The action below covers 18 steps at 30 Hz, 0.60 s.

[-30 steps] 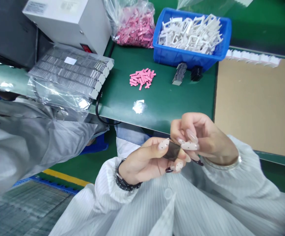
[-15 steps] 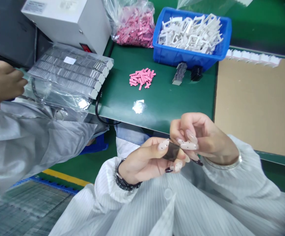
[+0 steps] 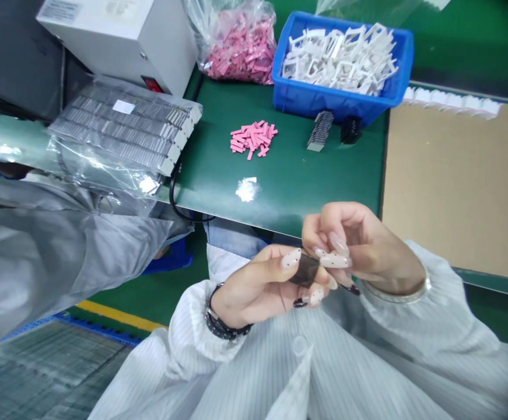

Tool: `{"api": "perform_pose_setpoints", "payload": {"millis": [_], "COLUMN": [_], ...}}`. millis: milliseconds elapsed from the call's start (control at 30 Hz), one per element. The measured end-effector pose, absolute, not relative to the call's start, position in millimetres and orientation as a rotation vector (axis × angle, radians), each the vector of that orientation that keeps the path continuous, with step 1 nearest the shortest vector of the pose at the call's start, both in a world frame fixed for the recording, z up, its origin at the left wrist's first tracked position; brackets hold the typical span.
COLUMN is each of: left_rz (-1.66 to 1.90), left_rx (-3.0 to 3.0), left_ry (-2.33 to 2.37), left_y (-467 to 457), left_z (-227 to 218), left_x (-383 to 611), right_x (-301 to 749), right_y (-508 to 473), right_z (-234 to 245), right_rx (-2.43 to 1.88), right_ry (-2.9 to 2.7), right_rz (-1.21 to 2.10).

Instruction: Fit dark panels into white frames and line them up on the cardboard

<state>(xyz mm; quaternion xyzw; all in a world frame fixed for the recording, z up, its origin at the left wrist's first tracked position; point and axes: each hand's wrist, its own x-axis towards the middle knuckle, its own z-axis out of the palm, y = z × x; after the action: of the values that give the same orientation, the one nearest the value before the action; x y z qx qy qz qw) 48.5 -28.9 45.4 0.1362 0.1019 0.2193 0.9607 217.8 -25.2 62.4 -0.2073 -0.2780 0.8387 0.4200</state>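
Between the thumb and fingers of my left hand (image 3: 271, 280) is a small dark, flat rectangular piece (image 3: 306, 270), its face tilted up. My right hand (image 3: 350, 245) is closed in a pinch at the right edge of that piece, thumb and forefinger nails pressed together. Whatever sits between those nails is too small to make out. Both hands are over my lap, just in front of the table edge. Beyond them on the green table (image 3: 323, 186) lies a loose pile of pink strips (image 3: 254, 139).
A blue bin (image 3: 323, 105) holds white frames. Near it stand a stack of grey plates (image 3: 320, 132) and black pieces (image 3: 350, 130). A bag of pink strips (image 3: 245, 52), bagged grey plates (image 3: 122, 122), a white box (image 3: 118, 35), cardboard (image 3: 459, 186) and a co-worker's sleeve (image 3: 61, 251) surround them.
The co-worker's hand at the left has gone out of view. My own hands and the dark piece have barely shifted.
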Motion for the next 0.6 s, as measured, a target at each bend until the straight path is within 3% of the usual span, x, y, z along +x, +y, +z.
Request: {"api": "perform_pose_setpoints", "payload": {"millis": [600], "left_rz": [0.482], "left_rx": [0.33], "left_ry": [0.291], "left_y": [-29.1], "left_z": [49.5], "left_x": [48.2], "right_x": [223.1], "right_y": [-24.3], "right_z": [76.9], "right_rx": [-0.724], "right_ry": [-0.955], "right_rz": [2.005]}}
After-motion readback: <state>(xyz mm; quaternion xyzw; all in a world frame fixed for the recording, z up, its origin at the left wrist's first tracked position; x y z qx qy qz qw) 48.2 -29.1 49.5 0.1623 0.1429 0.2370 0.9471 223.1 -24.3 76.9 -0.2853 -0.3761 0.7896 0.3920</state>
